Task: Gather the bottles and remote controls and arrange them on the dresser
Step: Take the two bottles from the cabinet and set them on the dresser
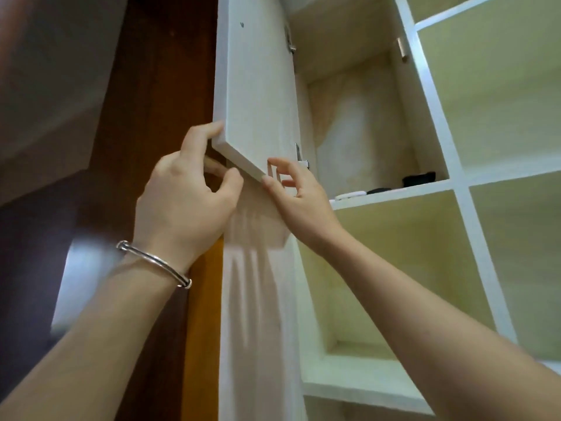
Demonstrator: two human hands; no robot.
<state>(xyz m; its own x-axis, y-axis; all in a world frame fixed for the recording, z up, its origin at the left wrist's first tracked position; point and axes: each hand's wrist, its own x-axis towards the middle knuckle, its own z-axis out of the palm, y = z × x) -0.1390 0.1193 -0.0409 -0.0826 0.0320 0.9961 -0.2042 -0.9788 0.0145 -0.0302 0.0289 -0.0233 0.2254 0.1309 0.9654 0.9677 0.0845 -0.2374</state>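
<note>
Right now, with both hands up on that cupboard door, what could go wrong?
The left hand grips the open door's bottom corner; its fingers might get pinched if the door swings. The white thing sits at the shelf's front edge and could be knocked off by the right hand reaching in.

Left hand (185, 205) gripping open cabinet door (258, 95) corner, right hand (299, 196) touching its bottom edge — remotes (352, 195) on shelf inside

My single head camera tilts steeply upward from below, close to the open cabinet door (258, 95) and white shelving (464, 189), arms reaching up.
</note>
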